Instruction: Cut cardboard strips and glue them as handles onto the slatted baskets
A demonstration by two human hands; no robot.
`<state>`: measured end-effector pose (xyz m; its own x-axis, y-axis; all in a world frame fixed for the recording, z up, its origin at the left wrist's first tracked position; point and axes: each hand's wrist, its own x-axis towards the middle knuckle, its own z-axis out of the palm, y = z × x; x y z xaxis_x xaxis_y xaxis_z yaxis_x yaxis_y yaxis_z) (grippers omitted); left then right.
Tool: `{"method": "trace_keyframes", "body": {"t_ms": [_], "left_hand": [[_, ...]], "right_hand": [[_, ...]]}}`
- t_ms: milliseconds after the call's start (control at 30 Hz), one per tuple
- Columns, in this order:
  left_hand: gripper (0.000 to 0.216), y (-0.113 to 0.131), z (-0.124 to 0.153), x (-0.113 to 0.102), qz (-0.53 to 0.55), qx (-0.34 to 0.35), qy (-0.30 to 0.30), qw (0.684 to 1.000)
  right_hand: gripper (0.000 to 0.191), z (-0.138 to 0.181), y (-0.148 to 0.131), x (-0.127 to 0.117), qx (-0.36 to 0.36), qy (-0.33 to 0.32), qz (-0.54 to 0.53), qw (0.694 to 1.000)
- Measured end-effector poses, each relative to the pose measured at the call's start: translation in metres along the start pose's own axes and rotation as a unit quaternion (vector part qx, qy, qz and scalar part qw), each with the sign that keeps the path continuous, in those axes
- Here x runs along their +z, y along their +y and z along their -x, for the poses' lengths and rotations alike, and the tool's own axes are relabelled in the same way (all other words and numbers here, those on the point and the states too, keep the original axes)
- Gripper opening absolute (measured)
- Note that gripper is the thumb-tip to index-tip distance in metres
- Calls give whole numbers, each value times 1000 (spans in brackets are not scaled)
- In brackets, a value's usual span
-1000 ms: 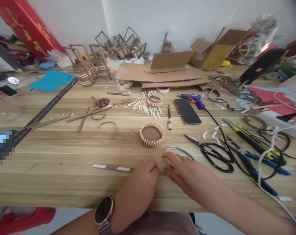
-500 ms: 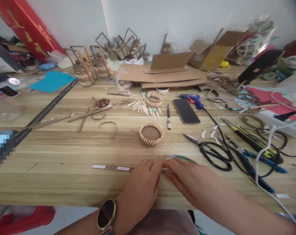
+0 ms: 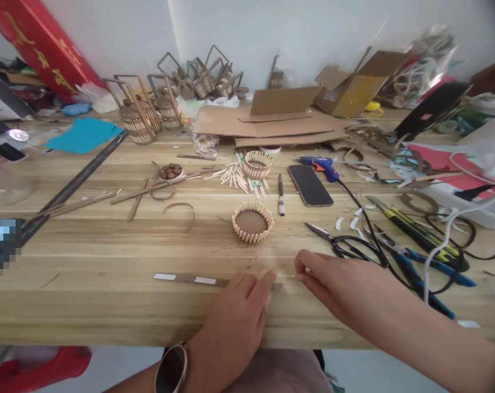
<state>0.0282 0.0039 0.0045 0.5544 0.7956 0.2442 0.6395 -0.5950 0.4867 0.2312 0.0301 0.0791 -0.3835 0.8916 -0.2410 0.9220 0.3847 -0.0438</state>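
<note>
A narrow brown strip (image 3: 184, 279) with white tape pieces (image 3: 205, 281) on it lies across the front of the table. My left hand (image 3: 239, 305), a watch at its wrist, presses the strip's right part down with its fingers. To the right, my right hand (image 3: 325, 278) is closed in a pinch, apart from the left; a small whitish bit shows at its fingers, too little to name. Beyond the hands sits a round brown base ringed with short wooden sticks (image 3: 253, 222). Black-handled scissors (image 3: 354, 248) lie just past my right hand, partly covered by it.
Farther back are a second stick ring (image 3: 258, 165), loose sticks (image 3: 233, 176), a pen (image 3: 281, 195), a phone (image 3: 310, 186) and a blue glue gun (image 3: 319, 165). A yellow-black cutter (image 3: 419, 232), blue-handled pliers (image 3: 413, 273) and a white cable (image 3: 436, 252) lie at right. Small lidded baskets (image 3: 136, 121) stand behind.
My right hand has moved right, away from my left fingertips. The green-and-white ring that showed behind it is out of sight. My left hand stays on the strip, its index finger more stretched.
</note>
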Motion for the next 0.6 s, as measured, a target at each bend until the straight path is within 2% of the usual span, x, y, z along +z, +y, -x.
{"method": "trace_keyframes", "body": {"t_ms": [67, 167, 300, 433, 500, 600], "left_hand": [[47, -1, 3, 0, -17, 45, -31, 998], [55, -1, 8, 3, -70, 93, -53, 992], [53, 1, 12, 6, -129, 123, -42, 983], [45, 1, 15, 7, -190, 148, -35, 970], [41, -1, 16, 8, -197, 167, -50, 965], [37, -3, 16, 11, -202, 180, -66, 960]], "right_hand": [[15, 4, 7, -7, 6, -25, -47, 999], [20, 6, 12, -17, -4, -66, -90, 994], [16, 1, 13, -29, 32, -124, -95, 987], [15, -5, 31, -31, 64, -140, -126, 980], [14, -8, 43, -25, 56, -158, -207, 964], [16, -15, 50, -10, 38, -216, -337, 916]]}}
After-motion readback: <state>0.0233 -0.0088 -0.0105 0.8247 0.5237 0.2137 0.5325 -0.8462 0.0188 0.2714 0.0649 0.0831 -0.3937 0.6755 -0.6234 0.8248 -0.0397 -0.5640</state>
